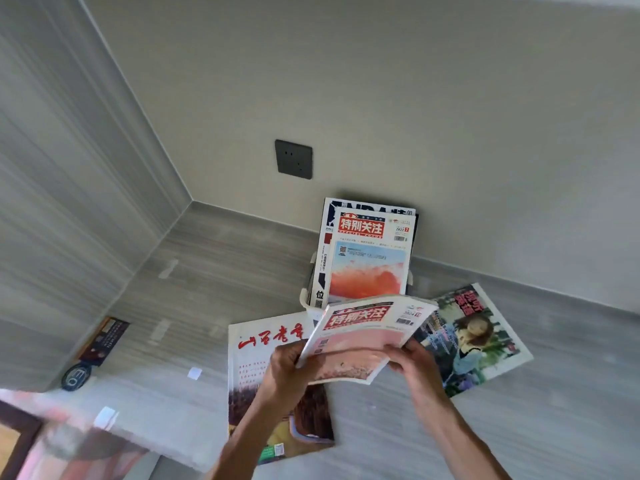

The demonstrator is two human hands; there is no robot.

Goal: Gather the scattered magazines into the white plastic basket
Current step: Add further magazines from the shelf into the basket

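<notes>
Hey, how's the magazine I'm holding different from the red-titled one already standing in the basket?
The held magazine is gripped by the left hand and right hand above the floor; the basket magazine stands upright inside the white basket. The held one tilts and bends; the basket one looks flat. The held cover picture is pale pink, the basket one orange-red under blue. Both share the same red title banner.

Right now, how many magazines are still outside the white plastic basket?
3: pink-covered red-title magazine held in both hands, white magazine with red brush lettering on the floor at left, green-covered portrait magazine at right. Others could be hidden.
</notes>
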